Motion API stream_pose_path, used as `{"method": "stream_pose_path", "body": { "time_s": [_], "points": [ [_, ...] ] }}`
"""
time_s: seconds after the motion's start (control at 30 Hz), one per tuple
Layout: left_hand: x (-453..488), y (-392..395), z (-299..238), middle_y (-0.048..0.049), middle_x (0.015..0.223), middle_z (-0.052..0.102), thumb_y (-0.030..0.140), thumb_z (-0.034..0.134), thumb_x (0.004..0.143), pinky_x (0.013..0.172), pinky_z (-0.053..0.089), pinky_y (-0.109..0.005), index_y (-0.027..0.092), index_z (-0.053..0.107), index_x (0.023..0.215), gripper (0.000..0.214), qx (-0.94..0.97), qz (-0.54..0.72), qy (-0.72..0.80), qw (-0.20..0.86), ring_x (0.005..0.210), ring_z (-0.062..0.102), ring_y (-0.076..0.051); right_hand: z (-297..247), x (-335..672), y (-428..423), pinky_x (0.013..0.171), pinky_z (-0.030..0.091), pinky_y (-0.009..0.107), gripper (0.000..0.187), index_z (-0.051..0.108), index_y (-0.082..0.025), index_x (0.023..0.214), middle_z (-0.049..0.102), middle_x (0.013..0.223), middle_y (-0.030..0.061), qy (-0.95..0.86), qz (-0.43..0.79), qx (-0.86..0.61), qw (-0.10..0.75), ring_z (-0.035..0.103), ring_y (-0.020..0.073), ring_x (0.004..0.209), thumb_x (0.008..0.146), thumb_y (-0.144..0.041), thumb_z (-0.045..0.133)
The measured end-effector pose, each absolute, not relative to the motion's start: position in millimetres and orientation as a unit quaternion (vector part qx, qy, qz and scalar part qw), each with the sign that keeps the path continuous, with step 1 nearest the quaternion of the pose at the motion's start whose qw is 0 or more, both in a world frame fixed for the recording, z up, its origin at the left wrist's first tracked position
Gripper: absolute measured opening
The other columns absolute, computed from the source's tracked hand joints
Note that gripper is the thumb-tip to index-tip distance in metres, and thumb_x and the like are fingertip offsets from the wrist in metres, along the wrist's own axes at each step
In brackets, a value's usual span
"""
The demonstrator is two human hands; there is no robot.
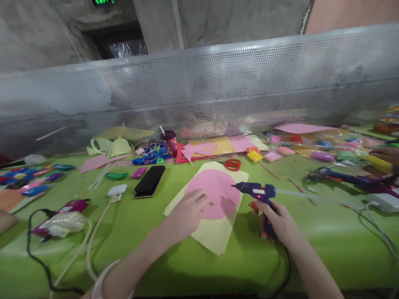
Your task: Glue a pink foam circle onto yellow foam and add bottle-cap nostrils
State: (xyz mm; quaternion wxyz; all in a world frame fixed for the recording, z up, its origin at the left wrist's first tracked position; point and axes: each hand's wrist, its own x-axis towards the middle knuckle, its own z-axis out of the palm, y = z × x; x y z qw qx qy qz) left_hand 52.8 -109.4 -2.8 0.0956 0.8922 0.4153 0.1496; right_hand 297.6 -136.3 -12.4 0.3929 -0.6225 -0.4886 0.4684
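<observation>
My right hand [282, 220] is wrapped round the grip of a blue hot glue gun [257, 189], with a small red light on its body. The nozzle points left, above the right part of a pink paper circle [218, 187], and a clear glue stick [314, 196] sticks out behind. The circle lies on pale yellow paper sheets [215, 243]. My left hand [190, 209] is over the circle's lower left, fingers loosely spread and holding nothing. Red-handled scissors [232, 165] lie at the sheets' upper edge; their blades are mostly hidden.
A black phone [149, 181] and a white adapter [117, 190] with its cable lie to the left on the green table [124, 265]. At right are a second glue gun [336, 176] and a white power block [385, 202]. A perforated metal screen [199, 91] closes off the back. Another person's hand [6, 220] shows far left.
</observation>
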Motion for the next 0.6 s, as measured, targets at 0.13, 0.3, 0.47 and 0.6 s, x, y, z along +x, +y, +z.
{"method": "stream_pose_path", "body": {
  "time_s": [0.13,0.3,0.47,0.6],
  "points": [
    [55.9,-108.8,-0.6,-0.0044,0.104,0.060,0.002,0.037,0.083,0.091,0.040,-0.038,0.019,0.059,0.101,0.033,0.896,0.115,0.417,0.105,0.101,0.052,-0.020,-13.6,298.8,-136.3,0.029,0.033,0.020,0.031,0.049,-0.020,0.076,0.048,0.032,-0.0062,-0.493,0.470,-0.619,0.391,0.046,0.0123,0.030,0.077,-0.051,0.047],
    [58.9,-106.9,-2.2,-0.0038,0.103,0.062,0.007,0.039,0.086,0.089,0.040,-0.037,0.019,0.061,0.099,0.028,0.896,0.092,0.421,0.103,0.098,0.055,-0.019,-13.4,299.3,-135.7,0.029,0.034,0.021,0.032,0.050,-0.019,0.076,0.048,0.033,-0.0055,-0.494,0.471,-0.620,0.387,0.047,0.0132,0.030,0.076,-0.051,0.047],
    [60.6,-107.1,-2.8,-0.0033,0.096,0.064,0.009,0.041,0.087,0.086,0.041,-0.038,0.019,0.063,0.094,0.024,0.906,0.071,0.406,0.092,0.092,0.056,-0.020,-13.2,298.7,-135.6,0.029,0.033,0.021,0.033,0.050,-0.019,0.077,0.048,0.033,-0.0062,-0.493,0.469,-0.621,0.388,0.048,0.0134,0.031,0.076,-0.052,0.048],
    [64.1,-108.6,-0.7,-0.0034,0.103,0.064,0.007,0.046,0.085,0.089,0.041,-0.039,0.018,0.062,0.097,0.023,0.897,0.066,0.427,0.093,0.098,0.056,-0.020,-13.9,298.5,-135.8,0.028,0.033,0.020,0.033,0.050,-0.019,0.076,0.048,0.032,-0.0059,-0.494,0.469,-0.622,0.385,0.047,0.0128,0.030,0.076,-0.052,0.047]
  ]
}}
